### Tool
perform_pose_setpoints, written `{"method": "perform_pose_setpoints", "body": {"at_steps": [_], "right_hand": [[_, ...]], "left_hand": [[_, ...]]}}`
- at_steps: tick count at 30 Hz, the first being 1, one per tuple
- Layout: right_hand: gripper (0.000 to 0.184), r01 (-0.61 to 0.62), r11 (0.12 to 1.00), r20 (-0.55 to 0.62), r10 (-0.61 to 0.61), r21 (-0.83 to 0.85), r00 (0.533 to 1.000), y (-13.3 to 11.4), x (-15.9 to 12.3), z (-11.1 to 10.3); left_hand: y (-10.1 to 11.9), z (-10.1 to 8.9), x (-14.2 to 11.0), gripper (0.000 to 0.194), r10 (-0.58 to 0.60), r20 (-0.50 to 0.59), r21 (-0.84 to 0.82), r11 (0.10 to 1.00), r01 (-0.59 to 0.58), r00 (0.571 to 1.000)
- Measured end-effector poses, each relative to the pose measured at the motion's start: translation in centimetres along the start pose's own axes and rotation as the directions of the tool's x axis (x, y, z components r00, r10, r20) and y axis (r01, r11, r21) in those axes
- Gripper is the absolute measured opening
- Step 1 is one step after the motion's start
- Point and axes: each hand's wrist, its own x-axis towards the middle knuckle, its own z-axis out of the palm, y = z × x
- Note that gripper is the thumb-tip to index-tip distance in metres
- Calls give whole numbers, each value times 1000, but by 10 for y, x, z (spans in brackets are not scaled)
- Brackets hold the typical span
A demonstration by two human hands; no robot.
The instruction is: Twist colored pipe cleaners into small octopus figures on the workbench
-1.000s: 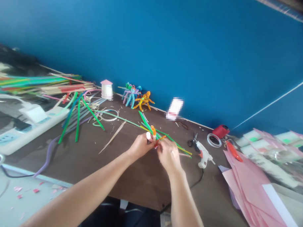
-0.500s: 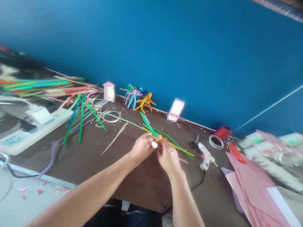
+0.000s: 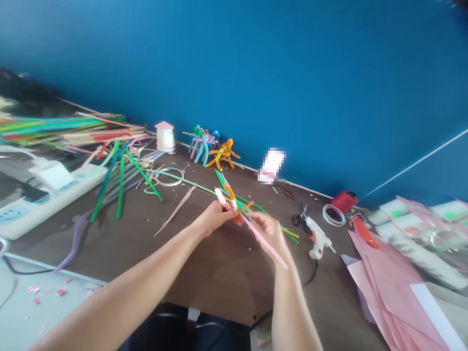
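Between my two hands, over the middle of the table, is a small bundle of pipe cleaners. My left hand pinches it, with a white end and an orange pipe cleaner sticking up past the fingers. A long pink pipe cleaner slants from the bundle down to the right, crossing in front of my right hand. The right fingers are closed near its upper part; their exact grip is partly hidden. Green and yellow pipe cleaners lie on the table behind the hands.
Orange and blue-purple pipe-cleaner figures stand by the wall, near a small pink-roofed white container. Scissors and a glue gun lie right, beside pink sheets. A power strip and loose pipe cleaners lie left.
The bundle has turned in my hands: the white end now points up and away, and the long pink pipe cleaner shows across my right hand. My hands have moved slightly apart.
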Motion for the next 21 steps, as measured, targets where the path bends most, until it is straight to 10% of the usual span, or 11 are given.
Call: {"method": "perform_pose_setpoints", "body": {"at_steps": [10,21], "right_hand": [[10,275,858,-87,-344,-433,935,1,1,6],[8,262,866,-64,-318,-426,946,9,3,9]], "left_hand": [[2,-3,-4,20,-133,208,8,991,135,969],[-3,-3,-2,15,158,281,190,958,-216,947]]}}
